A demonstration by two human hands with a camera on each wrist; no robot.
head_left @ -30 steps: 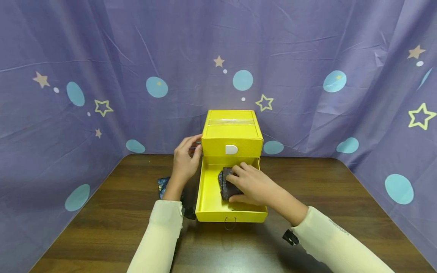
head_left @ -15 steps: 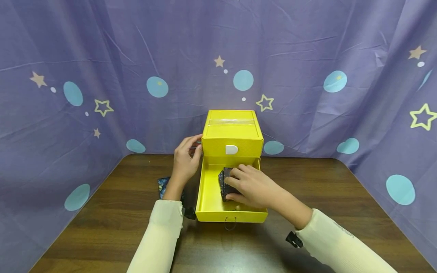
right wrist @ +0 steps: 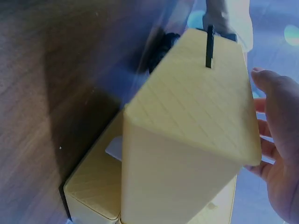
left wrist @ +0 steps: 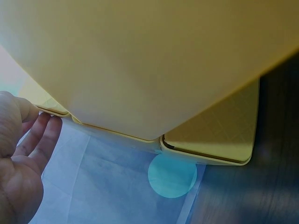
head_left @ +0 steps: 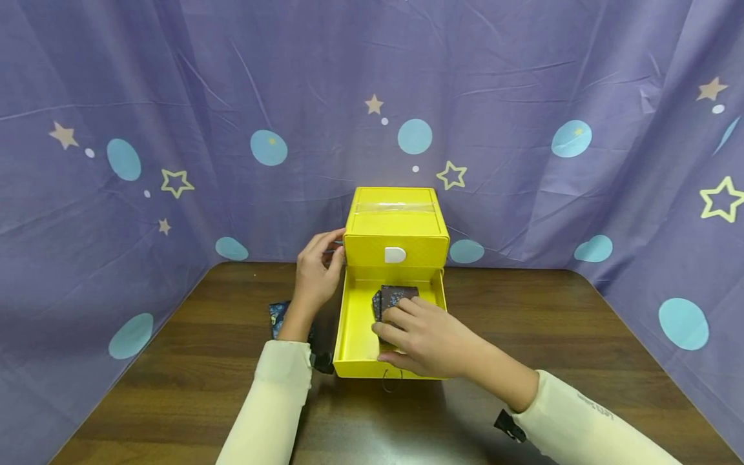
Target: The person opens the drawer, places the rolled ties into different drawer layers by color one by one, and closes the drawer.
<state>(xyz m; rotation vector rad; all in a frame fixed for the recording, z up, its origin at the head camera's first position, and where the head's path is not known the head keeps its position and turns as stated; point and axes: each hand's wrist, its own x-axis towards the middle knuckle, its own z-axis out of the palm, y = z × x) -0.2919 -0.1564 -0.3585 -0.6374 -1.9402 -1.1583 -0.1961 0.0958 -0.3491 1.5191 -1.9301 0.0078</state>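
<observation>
A yellow drawer box (head_left: 396,216) stands at the back of the table, its lower drawer (head_left: 356,342) pulled out. Inside that drawer lies a folded dark cloth (head_left: 400,294) with small bluish flowers and a pointed corner at its left. My right hand (head_left: 427,332) is over the drawer's front part, palm down with fingers loosely bent, covering the cloth's near half; whether the fingertips touch it is hidden. Against the box's left side rests my left hand (head_left: 318,268); in the left wrist view its fingers (left wrist: 46,135) reach along the box's edge.
Another dark blue patterned cloth (head_left: 278,316) lies on the wooden table (head_left: 192,336), partly behind my left forearm. The upper drawer (head_left: 365,250) is closed and has a white tab (head_left: 395,255). A purple curtain (head_left: 325,84) hangs behind and at both sides.
My right hand has drawn back toward the drawer's front, uncovering more of the cloth's far part. The cloth stays in the drawer. My left hand has not moved.
</observation>
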